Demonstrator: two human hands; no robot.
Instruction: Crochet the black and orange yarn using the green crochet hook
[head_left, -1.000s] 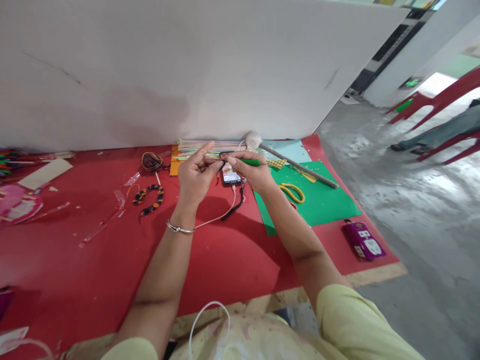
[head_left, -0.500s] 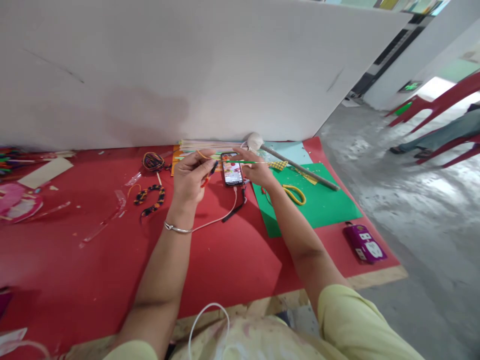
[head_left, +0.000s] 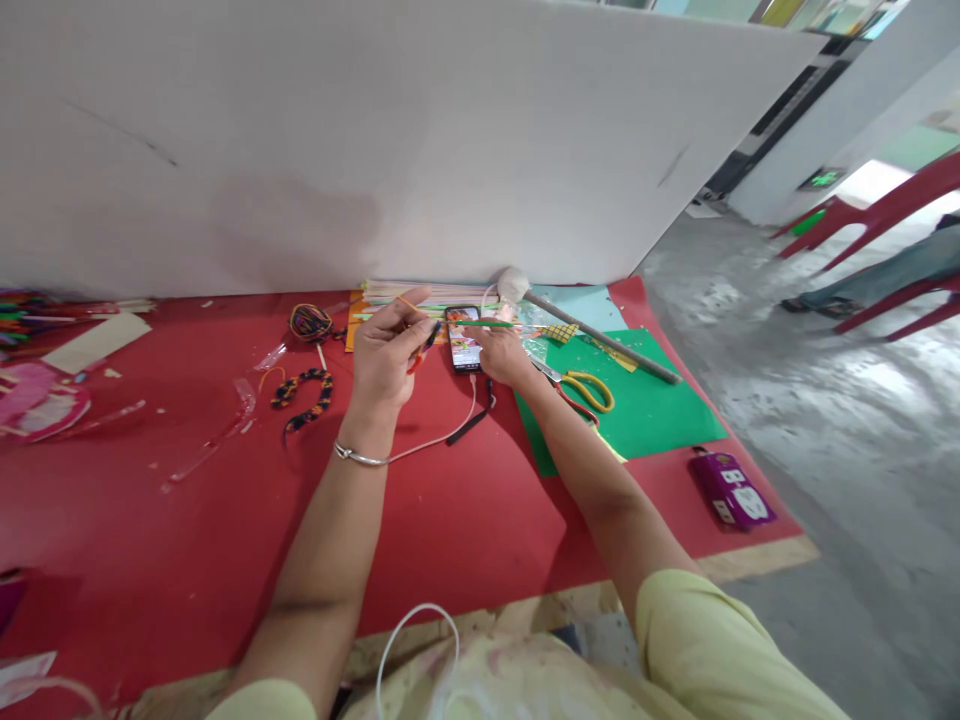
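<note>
My left hand is raised left of the phone, its fingers pinched on a small dark-blue and orange-red yarn piece. An orange strand runs over its index finger. My right hand is over the phone's right edge, a finger reaching toward the screen; whether it touches is unclear. With it is a slim green-handled tool, looking like a crochet hook, its thin shaft pointing right. The phone lies face up with a lit screen, a cable plugged into its lower end.
A multicoloured yarn ball and a black-and-orange yarn strip lie left. Yellow-handled scissors rest on a green sheet, near a grey rod. A purple pouch is near the table's right edge. A white panel stands behind.
My right hand has drawn down and slightly right over the phone, its fingers more folded. The scissors show more fully. My left hand keeps its pinch on the yarn piece.
</note>
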